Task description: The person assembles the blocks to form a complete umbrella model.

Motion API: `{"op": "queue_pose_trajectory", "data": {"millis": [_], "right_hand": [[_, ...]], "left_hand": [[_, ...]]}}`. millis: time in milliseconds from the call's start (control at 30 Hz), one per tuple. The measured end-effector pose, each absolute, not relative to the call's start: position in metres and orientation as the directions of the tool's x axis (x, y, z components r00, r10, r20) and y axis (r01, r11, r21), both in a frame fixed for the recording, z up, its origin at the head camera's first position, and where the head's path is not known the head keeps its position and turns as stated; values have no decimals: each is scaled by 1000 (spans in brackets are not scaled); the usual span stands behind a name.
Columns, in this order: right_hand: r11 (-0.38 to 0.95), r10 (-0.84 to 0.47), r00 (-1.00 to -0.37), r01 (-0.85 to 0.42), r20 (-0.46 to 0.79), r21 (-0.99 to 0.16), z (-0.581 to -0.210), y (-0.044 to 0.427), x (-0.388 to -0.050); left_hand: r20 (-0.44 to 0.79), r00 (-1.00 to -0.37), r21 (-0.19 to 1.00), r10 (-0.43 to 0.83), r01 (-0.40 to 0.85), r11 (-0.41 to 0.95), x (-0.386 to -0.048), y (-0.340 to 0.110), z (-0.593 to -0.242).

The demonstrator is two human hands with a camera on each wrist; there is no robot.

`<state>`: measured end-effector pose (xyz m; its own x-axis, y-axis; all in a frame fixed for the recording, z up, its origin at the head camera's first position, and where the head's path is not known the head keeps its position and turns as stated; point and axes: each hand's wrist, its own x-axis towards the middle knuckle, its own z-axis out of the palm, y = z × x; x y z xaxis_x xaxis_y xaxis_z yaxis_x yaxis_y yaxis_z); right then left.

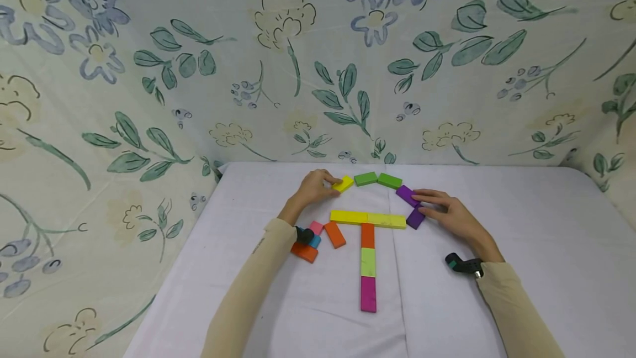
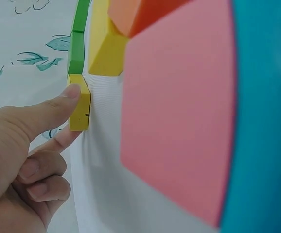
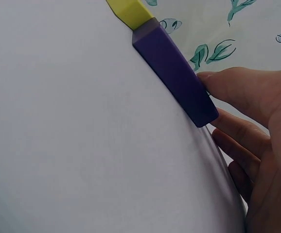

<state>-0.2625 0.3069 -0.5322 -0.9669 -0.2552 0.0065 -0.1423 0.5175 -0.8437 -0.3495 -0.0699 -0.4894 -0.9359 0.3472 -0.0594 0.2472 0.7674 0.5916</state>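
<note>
My left hand (image 1: 318,187) pinches a small yellow block (image 1: 343,184) between thumb and a finger. In the left wrist view that yellow block (image 2: 80,103) stands end to end with a green block (image 2: 76,52). Two green blocks (image 1: 365,179) continue the curve to the right. At its right end lie two purple blocks (image 1: 407,196). My right hand (image 1: 453,214) touches these with extended fingers and thumb. In the right wrist view the thumb rests against the side of a purple block (image 3: 175,73). The other purple block is hidden there.
Below the curve, a yellow bar of two blocks (image 1: 367,219) tops a column of orange, lime and magenta blocks (image 1: 368,294). Loose orange (image 1: 335,235), pink (image 1: 316,228) and blue blocks lie by the left wrist, partly covered. White cloth (image 1: 447,314) covers the table; a floral curtain hangs behind.
</note>
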Motion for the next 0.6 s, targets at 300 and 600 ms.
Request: {"op": "queue_pose_trajectory", "data": {"millis": [300,600], "right_hand": [[516,-254,-967,-144,9,-844,-534,308,-263],[511,-263,-965,-146,8,-847,-533,307,-261]], "left_hand": [[-65,-936,593,347,244,767,-348,-66,-487],[-60,-935,603,350,246,759,-349,-68,-489]]}}
